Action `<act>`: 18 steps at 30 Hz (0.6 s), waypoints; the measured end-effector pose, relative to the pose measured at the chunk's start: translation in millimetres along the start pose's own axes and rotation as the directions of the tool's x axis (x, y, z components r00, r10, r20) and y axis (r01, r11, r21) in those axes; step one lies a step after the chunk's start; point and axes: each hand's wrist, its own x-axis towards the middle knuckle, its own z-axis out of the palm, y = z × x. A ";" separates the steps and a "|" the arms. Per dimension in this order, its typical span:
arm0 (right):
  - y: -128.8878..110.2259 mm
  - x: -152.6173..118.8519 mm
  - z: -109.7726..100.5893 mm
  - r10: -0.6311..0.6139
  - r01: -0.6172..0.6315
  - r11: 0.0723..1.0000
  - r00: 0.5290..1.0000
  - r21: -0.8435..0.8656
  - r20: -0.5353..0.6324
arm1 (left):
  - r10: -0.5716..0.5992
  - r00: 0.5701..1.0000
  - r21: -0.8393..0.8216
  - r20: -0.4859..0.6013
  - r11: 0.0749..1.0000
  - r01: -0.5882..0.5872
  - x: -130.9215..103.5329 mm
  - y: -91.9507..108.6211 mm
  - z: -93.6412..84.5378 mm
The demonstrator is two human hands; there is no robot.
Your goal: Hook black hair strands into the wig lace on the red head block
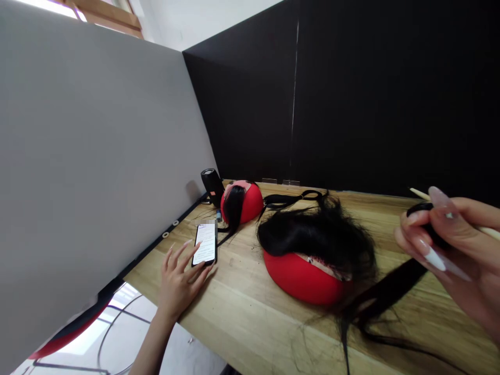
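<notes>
My left hand point(182, 281) is open over a smartphone point(207, 240) that lies face up with a lit page of text. Its fingers are spread, with some tips at the screen and lower edge. My right hand point(457, 250) is closed on a thin pale stick point(420, 194) and a lock of black hair point(398, 289), whose ends trail over the table. To its left rests a red dome-shaped block point(300, 281), with a wig piece of long black hair point(312, 232) over its top and a patterned edge showing.
A second red dome block point(253, 203) with black hair stands farther back, beside a black cylindrical speaker point(212, 185). A tied hank of black hair point(285, 200) lies behind. Grey point(97, 130) and black point(351, 94) panels bound the wooden table point(242, 302).
</notes>
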 end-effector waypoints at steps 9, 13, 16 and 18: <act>4.4 0.3 -1.5 -0.052 0.053 0.998 0.998 -0.018 0.029 | -0.037 0.983 -0.004 0.177 0.999 0.038 -1.4 0.6 5.9; 4.7 0.2 -2.2 -0.019 0.019 1.000 0.999 -0.010 0.043 | -0.015 0.976 -0.075 0.217 0.997 0.032 -1.7 1.1 7.1; 4.2 0.4 -2.1 -0.002 0.002 1.000 0.999 -0.012 0.036 | 0.001 0.973 -0.100 0.230 0.995 0.022 -0.2 2.0 5.8; 3.5 0.5 -1.4 -0.002 0.003 1.000 1.000 -0.016 0.030 | 0.038 0.974 -0.129 0.224 0.992 -0.009 1.0 2.5 4.0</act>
